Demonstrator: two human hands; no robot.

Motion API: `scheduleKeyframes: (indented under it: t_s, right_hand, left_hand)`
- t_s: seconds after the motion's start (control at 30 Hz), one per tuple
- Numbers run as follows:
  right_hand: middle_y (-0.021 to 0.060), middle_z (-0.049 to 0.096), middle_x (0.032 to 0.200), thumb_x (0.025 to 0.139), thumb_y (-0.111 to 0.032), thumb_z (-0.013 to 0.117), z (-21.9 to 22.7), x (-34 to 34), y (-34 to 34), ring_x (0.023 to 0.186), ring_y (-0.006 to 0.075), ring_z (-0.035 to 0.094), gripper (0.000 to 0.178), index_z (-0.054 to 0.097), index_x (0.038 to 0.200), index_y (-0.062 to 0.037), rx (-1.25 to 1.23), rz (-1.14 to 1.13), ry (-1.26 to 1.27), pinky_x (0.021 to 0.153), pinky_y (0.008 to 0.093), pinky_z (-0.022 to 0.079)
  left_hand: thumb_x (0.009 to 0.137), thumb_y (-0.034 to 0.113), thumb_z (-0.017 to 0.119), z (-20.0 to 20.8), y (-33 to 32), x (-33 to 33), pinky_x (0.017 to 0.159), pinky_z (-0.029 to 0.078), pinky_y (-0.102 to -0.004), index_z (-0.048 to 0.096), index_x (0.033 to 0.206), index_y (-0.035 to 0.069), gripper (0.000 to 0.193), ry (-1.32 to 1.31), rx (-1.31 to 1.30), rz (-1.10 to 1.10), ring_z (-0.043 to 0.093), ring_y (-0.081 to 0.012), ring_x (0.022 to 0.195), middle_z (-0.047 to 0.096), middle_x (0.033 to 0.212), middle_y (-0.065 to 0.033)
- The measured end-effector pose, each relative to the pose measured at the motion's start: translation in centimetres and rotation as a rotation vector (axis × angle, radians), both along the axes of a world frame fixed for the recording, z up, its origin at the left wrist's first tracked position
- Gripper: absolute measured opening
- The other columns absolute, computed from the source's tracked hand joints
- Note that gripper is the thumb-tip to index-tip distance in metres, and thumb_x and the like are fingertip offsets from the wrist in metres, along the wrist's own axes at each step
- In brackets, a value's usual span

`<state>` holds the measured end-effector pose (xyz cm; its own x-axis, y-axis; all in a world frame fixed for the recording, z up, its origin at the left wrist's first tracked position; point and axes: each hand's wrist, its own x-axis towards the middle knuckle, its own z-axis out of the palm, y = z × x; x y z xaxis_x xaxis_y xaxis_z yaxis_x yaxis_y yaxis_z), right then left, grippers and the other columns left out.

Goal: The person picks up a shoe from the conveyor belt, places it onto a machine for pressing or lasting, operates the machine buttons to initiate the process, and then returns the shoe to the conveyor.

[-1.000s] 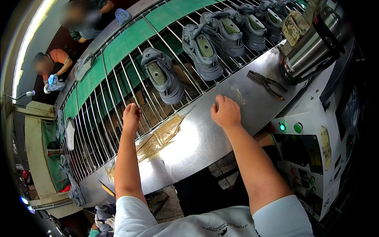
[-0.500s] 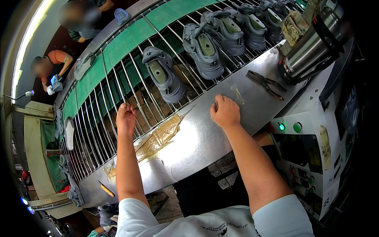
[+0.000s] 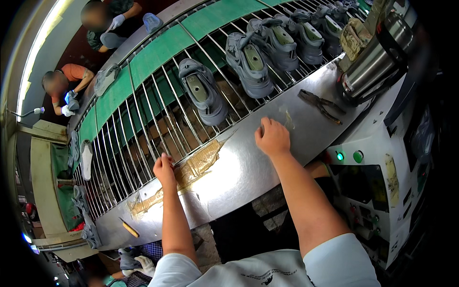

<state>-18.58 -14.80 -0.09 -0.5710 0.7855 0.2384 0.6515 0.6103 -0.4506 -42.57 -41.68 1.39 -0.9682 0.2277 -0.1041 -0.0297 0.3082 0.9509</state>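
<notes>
My left hand (image 3: 165, 171) is closed, fingers curled, by the near edge of the metal-rod rack (image 3: 143, 138), close to the brown tape (image 3: 201, 163) on the steel ledge (image 3: 239, 162). Whatever its fingers may hold is hidden. My right hand (image 3: 273, 137) rests on the ledge with fingers bent inward; a small greyish spot shows by the thumb, too small to name. Between and beyond my hands a grey sneaker (image 3: 213, 113) lies on the rods, its heel toward me. To its right sits another grey sneaker (image 3: 258, 86), followed by several more.
Pliers (image 3: 319, 104) lie on the ledge right of my hand, near a steel thermos (image 3: 377, 57). A yellow-handled tool (image 3: 129, 228) is at the left. A machine panel (image 3: 368, 186) stands at the right. Across the green belt (image 3: 167, 40), two people (image 3: 79, 76) handle shoe parts.
My left hand has drawn back from over the rods toward the ledge and slightly right, fingers curling in. My right hand stays nearly in place. A far person's gloved hand has come into sight.
</notes>
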Motion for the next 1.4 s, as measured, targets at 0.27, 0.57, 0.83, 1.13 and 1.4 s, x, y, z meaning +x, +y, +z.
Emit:
scheduleKeyframes:
  t_s: [0.27,0.57,0.83,1.13,1.4]
  right_hand:
    - [0.0088,0.057,0.075,0.076,-0.016,0.060,0.9,0.1,-0.5,0.073,0.0305,0.059,0.011,0.052,0.078,-0.0088,-0.019,0.033,0.057,0.064,0.0439,0.048]
    - [0.0084,0.062,0.072,0.080,-0.010,0.064,2.9,8.5,-3.7,0.066,0.0241,0.061,0.007,0.060,0.080,-0.0043,-0.535,0.079,0.385,0.062,0.0331,0.048]
    - [0.0094,0.064,0.075,0.079,-0.003,0.065,6.2,30.4,-10.9,0.067,0.0182,0.065,0.007,0.064,0.087,-0.0028,-0.356,-0.199,0.326,0.061,0.0293,0.051]
    - [0.0132,0.059,0.087,0.074,0.003,0.063,18.1,42.9,-1.5,0.077,0.0272,0.060,0.020,0.060,0.094,-0.0011,0.395,-0.461,0.288,0.071,0.0327,0.049]
    - [0.0191,0.052,0.124,0.073,-0.029,0.071,24.0,48.0,17.2,0.118,0.0370,0.047,0.058,0.051,0.124,-0.0075,0.378,-0.976,0.073,0.098,0.0453,0.041]
  left_hand:
    - [0.091,0.017,0.064,-0.7,-3.5,3.3,0.059,0.048,-0.0224,0.059,0.086,0.002,0.017,-0.162,0.331,0.116,0.064,-0.0145,0.074,0.067,0.090,-0.0097]
    - [0.096,0.026,0.053,5.4,0.0,3.6,0.076,0.054,-0.0320,0.056,0.081,0.009,0.023,-0.661,0.856,-0.021,0.064,-0.0249,0.095,0.067,0.103,-0.0102]
    - [0.099,0.032,0.046,8.6,1.4,15.6,0.080,0.052,-0.0368,0.049,0.074,0.012,0.032,-0.950,1.072,-0.290,0.063,-0.0286,0.095,0.066,0.100,-0.0126]
    - [0.094,0.012,0.056,9.8,2.7,22.0,0.081,0.053,-0.0359,0.056,0.095,0.002,0.010,-0.599,0.397,-0.576,0.065,-0.0242,0.089,0.065,0.098,-0.0150]
    - [0.095,0.005,0.052,2.3,-0.7,29.9,0.068,0.054,-0.0288,0.065,0.099,-0.004,0.017,-0.261,-0.156,-1.003,0.067,-0.0160,0.074,0.069,0.085,-0.0101]
